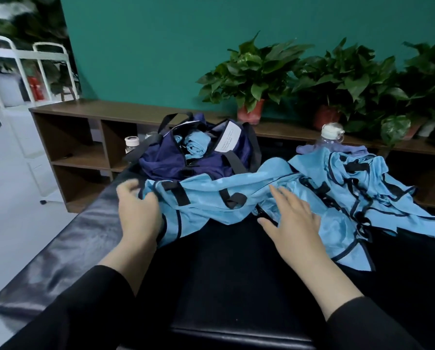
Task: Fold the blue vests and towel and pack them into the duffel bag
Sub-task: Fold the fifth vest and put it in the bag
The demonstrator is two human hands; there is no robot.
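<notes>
Surface (pixel 224 286), black and padded, carries a navy duffel bag (pixel 176 160) with rolled blue cloth inside; in front a blue vest (pixel 206 198) lies spread, left hand (pixel 138 210) gripping its edge, right hand (pixel 294 218) pressing flat, fingers spread

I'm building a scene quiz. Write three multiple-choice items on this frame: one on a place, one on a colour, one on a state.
1. Where is the rolled light-blue fabric bundle?
A. inside the navy-blue duffel bag
B. on the brown wooden shelf
C. on the floor

2. What colour is the trim on the spread light-blue vest?
A. white
B. black
C. red

3. How is the right hand?
A. clenched in a fist
B. flat on the vest, fingers straight
C. gripping a bottle

Answers: 1 A, it shows through the bag's open top; 2 B, dark edging and straps; 3 B, palm lies flat.
</notes>
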